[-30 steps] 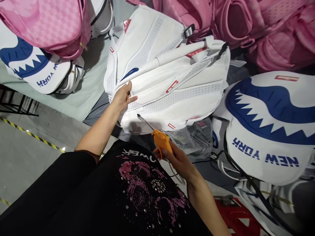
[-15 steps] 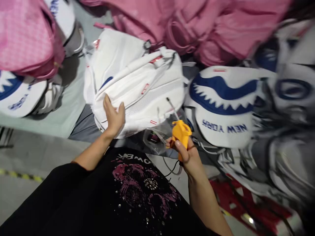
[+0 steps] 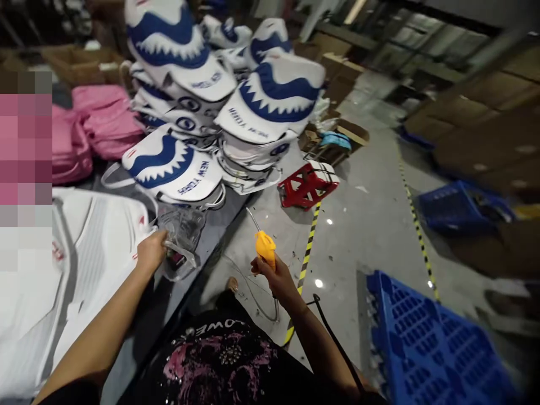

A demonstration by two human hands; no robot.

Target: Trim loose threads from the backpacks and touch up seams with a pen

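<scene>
My right hand (image 3: 276,275) is wrapped round an orange pistol-shaped tool (image 3: 265,247) with a thin metal rod at its front. It is held over the floor beside the table, and a cord hangs below it. My left hand (image 3: 152,252) is closed at the right edge of a white backpack (image 3: 97,236), beside a clear plastic bag (image 3: 181,228) with something dark inside. Whether its fingers grip the backpack, a strap or the plastic is hidden. Part of the backpack lies behind a pixelated patch at the left.
White-and-blue NEW YORK bags (image 3: 270,104) are stacked at the back of the dark table (image 3: 211,236). Pink backpacks (image 3: 107,121) lie behind the white one. A red-and-white stool-like object (image 3: 307,183) and a blue pallet (image 3: 439,343) stand on the floor.
The view has swung right, bringing the floor and pallet into sight. My left hand has shifted from the backpack's left part to its right edge. The orange tool stays in my right hand.
</scene>
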